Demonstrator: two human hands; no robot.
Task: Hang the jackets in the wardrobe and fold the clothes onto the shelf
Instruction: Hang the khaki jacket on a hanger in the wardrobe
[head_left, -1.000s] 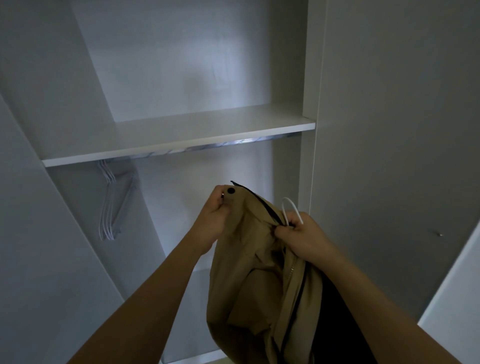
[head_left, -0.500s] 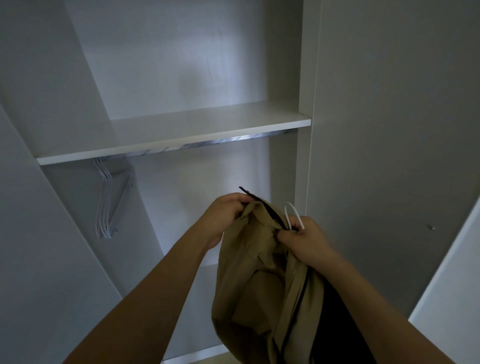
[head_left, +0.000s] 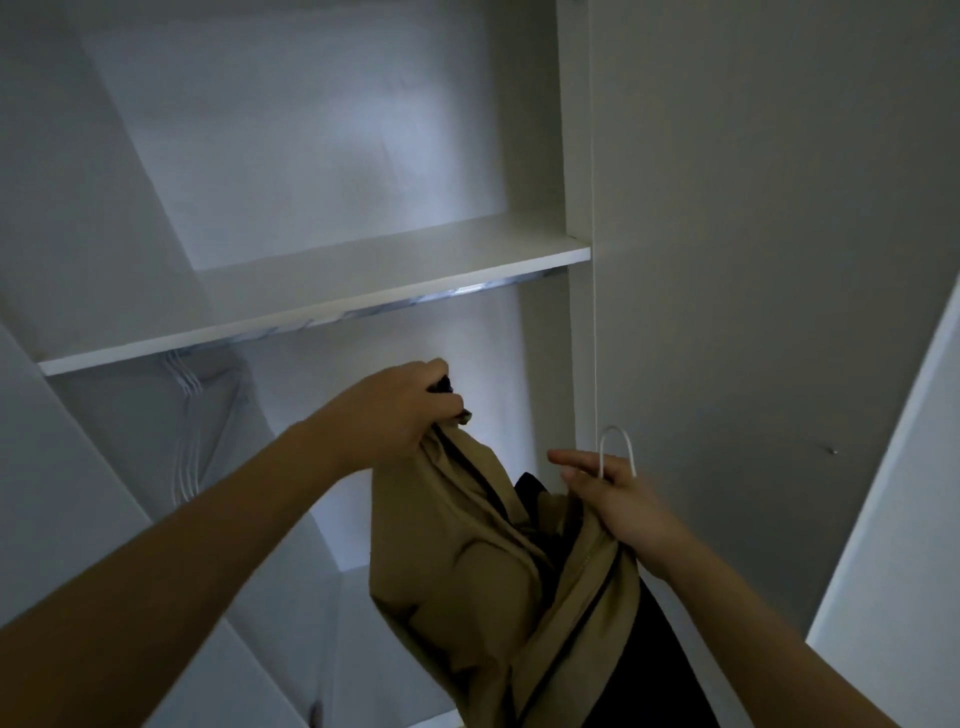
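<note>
A tan jacket (head_left: 467, 582) with a dark lining hangs between my two hands in front of the open wardrobe. My left hand (head_left: 400, 410) grips the jacket's collar edge, raised just below the shelf (head_left: 332, 291). My right hand (head_left: 618, 499) holds the other side of the jacket together with a white hanger, whose hook (head_left: 615, 449) sticks up above my fingers; the index finger and thumb point out to the left. The hanger's body is hidden inside the jacket. A metal rail (head_left: 415, 301) runs under the shelf.
Several white hangers (head_left: 192, 431) hang on the rail at the far left. The wardrobe's right side panel (head_left: 579, 156) and a closed door (head_left: 779, 260) stand to the right. Another white panel edge (head_left: 893, 493) is at far right.
My hands have moved apart: the left pulled the collar up and to the left, the right shifted right and down with the hanger, opening the jacket and showing its dark lining.
</note>
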